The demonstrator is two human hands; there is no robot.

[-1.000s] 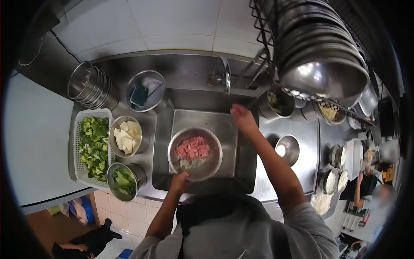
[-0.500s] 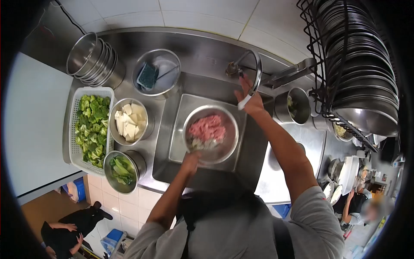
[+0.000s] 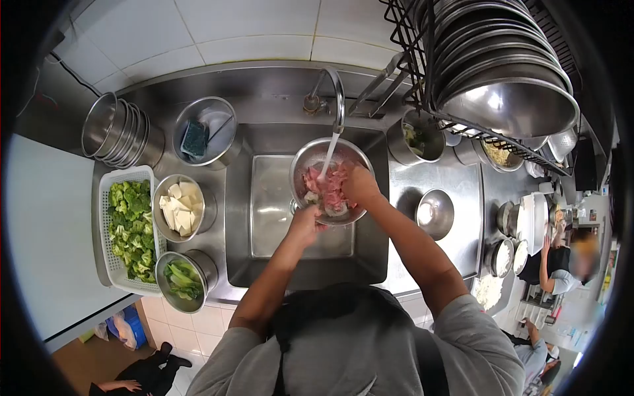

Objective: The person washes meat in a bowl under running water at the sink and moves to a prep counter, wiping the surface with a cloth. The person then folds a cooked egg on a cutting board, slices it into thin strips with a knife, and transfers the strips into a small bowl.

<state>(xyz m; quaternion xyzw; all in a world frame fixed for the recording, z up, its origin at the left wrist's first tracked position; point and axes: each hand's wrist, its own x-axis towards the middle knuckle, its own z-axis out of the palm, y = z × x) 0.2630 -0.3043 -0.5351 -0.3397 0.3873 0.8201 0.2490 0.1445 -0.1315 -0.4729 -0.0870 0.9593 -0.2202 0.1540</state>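
Under the running faucet, a steel mixing bowl holds pink raw meat. A stream of water falls onto the meat, and paler bits lie near the bowl's lower side. My left hand grips the bowl's near rim, thumb toward the inside. Reaching in from the right, my right hand has its fingers curled into the meat; the fingertips are hidden. The bowl is held over the steel sink.
On the left stand a white basket of broccoli, a pot of tofu, a pot of leafy greens, a pot with a sponge and stacked pots. A rack of bowls overhangs the right. Other people are farther off.
Water now runs from the faucet. My right hand has gone from the faucet down into the meat. The bowl has moved under the stream, with my left hand still at its rim.
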